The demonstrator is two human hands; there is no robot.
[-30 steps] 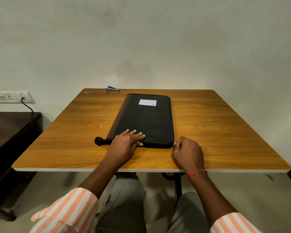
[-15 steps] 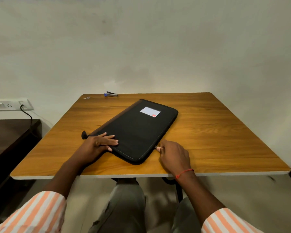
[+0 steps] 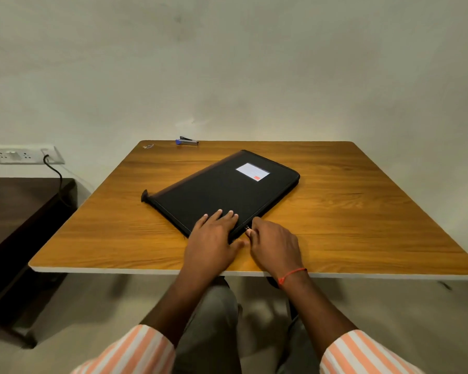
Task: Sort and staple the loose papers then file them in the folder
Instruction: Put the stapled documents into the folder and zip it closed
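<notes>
Left hand (image 3: 214, 238) presses flat on the black zipped fabric folder (image 3: 227, 190); right hand (image 3: 274, 245) pinches its metal zip pull (image 3: 247, 228). Looks like opening; next, draw the zip along.

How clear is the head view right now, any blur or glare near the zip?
Head view: left hand and right hand slightly blurred, zip pull small but visible; folder sharp, no glare; light dim and even; wide-angle stretch at the edges.
</notes>
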